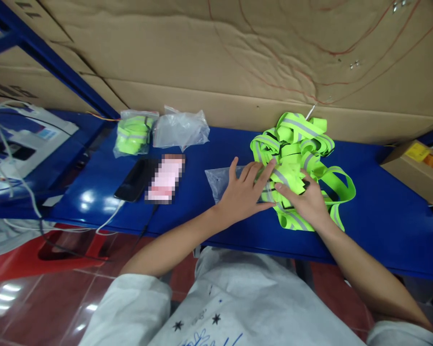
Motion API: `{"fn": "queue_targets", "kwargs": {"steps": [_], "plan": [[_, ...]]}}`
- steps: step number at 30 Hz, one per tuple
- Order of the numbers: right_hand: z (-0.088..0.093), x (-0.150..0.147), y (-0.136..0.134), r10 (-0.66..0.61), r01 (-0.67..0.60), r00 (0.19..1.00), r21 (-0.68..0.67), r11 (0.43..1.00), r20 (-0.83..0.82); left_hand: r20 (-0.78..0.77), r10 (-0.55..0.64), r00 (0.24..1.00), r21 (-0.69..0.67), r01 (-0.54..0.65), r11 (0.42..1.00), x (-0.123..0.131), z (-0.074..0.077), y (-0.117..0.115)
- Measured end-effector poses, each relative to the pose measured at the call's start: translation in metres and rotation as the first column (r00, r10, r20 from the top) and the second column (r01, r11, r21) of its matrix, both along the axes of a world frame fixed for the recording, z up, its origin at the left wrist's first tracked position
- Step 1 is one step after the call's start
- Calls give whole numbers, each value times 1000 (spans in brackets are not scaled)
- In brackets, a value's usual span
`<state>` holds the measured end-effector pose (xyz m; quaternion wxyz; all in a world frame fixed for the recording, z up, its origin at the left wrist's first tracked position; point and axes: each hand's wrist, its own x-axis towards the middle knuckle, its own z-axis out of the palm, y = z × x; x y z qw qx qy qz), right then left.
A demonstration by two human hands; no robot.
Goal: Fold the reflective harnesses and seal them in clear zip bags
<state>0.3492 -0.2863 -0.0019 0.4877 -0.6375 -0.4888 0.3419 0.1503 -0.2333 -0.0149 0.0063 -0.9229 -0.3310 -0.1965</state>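
My left hand [243, 190] lies over a clear plastic bag [216, 182], its fingers spread and the fingertips reaching to the neon straps. Under the palm, most of the bag is hidden. My right hand [308, 199] is closed on a folded bundle of neon yellow-green reflective strap [288, 175] with grey stripes, thumb on top. The bundle's left end meets the bag beneath my left fingers; whether it is inside the bag I cannot tell. Behind and around my right hand lies a loose heap of the same reflective straps [299, 132], with one loop [348, 185] sticking out to the right.
At the back left are a packed bag of neon straps [132, 137] and some clear plastic bags [182, 129]. Two phones, one dark [135, 180] and one lit [165, 180], lie on the blue table [378, 230]. A cardboard box [411, 173] stands at right, cables [29, 185] at left.
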Motion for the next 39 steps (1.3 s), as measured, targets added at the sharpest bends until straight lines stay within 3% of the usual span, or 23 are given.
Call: {"fn": "queue_targets", "kwargs": {"steps": [7, 11, 15, 20, 25, 28, 34, 37, 39], "plan": [[-6, 4, -1, 184, -186, 978, -15, 982, -96, 31, -9, 999, 0, 9, 1000, -4, 2, 5], [-3, 9, -2, 325, -323, 945, -46, 945, 43, 38, -50, 998, 18, 49, 999, -8, -1, 8], [-2, 11, 1, 395, -413, 892, 39, 910, 219, 26, -105, 994, 24, 105, 994, -5, -10, 10], [3, 11, 1, 451, -456, 859, -37, 889, 241, 51, -146, 988, -25, 147, 989, -1, -16, 10], [8, 17, -3, 425, -420, 856, -82, 904, 294, 69, -142, 988, -146, 151, 978, -4, -9, 14], [7, 18, -4, 425, -417, 851, -96, 904, 309, 49, -202, 978, -167, 207, 964, -6, -7, 16], [-8, 6, -3, 292, -287, 948, -53, 956, 130, 26, -207, 978, -109, 209, 972, -5, -14, 15], [-16, 2, -4, 190, -194, 970, 7, 981, 153, 129, -216, 968, -248, 242, 938, -9, -14, 18], [-19, 2, -6, 205, -221, 952, 45, 974, 227, 201, -223, 954, -358, 283, 890, -13, -11, 20]]}}
